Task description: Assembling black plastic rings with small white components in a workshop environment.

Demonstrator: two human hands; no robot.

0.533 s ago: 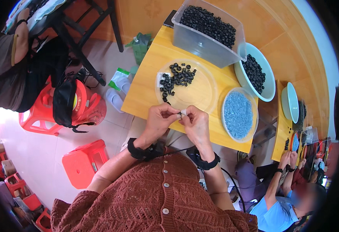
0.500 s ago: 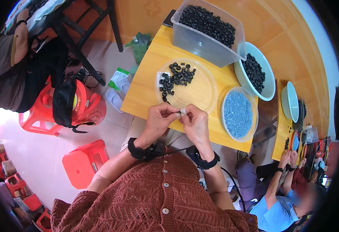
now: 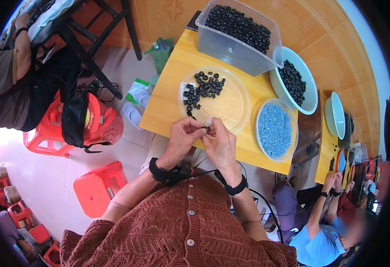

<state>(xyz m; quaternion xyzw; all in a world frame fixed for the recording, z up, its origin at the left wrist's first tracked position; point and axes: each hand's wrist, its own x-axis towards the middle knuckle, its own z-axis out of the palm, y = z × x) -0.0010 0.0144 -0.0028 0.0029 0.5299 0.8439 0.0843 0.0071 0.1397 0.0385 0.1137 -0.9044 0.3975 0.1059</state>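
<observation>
Close to the table's near edge, my left hand (image 3: 182,137) pinches a small black ring-shaped part (image 3: 206,128) between thumb and fingertips. My right hand (image 3: 222,144) meets it from the other side, fingertips curled at the same part; a pale covering shows on one finger. Just beyond my hands lies a clear round lid-like tray (image 3: 235,104) with loose black ring-shaped parts (image 3: 209,85) scattered over its left half. Right of it, a round clear container (image 3: 297,133) is filled with small light-blue pieces (image 3: 274,129).
A clear plastic bin (image 3: 230,57) of black parts and a pale-green basin (image 3: 310,100) of them stand on the yellow table (image 3: 163,109). Red stools (image 3: 92,196) are at left. Other people sit left and lower right. A cable (image 3: 270,209) hangs by my right arm.
My right hand has shifted slightly left and its fingers have turned, so the black part shows more between my fingertips. My left hand stays nearly in place.
</observation>
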